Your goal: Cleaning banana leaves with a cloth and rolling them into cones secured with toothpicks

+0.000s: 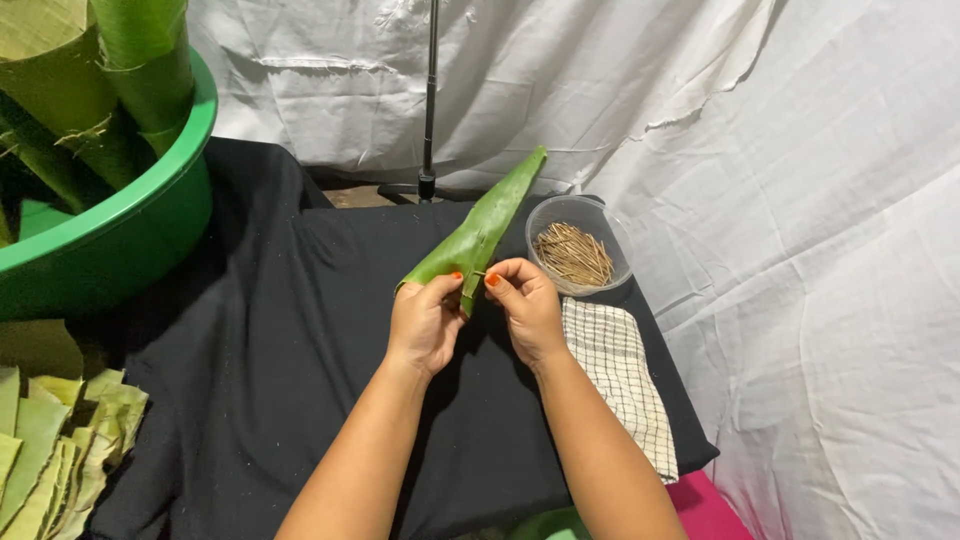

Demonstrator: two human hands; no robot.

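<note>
While the left hand (425,322) pinched the folded green leaf (480,232) above the black cloth (260,380), the right hand (527,305) gripped its lower fold at three o'clock; a clear bowl of sticks (578,252) sat toward two o'clock

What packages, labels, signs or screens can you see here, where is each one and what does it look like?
No labels, signs or screens show.
Clear plastic container: round, open, on the black cloth just beyond the right hand, holding thin brown sticks.
Green tub: round, far left, holding rolled leaves.
Both the right hand and the left hand grip a folded green leaf.
</note>
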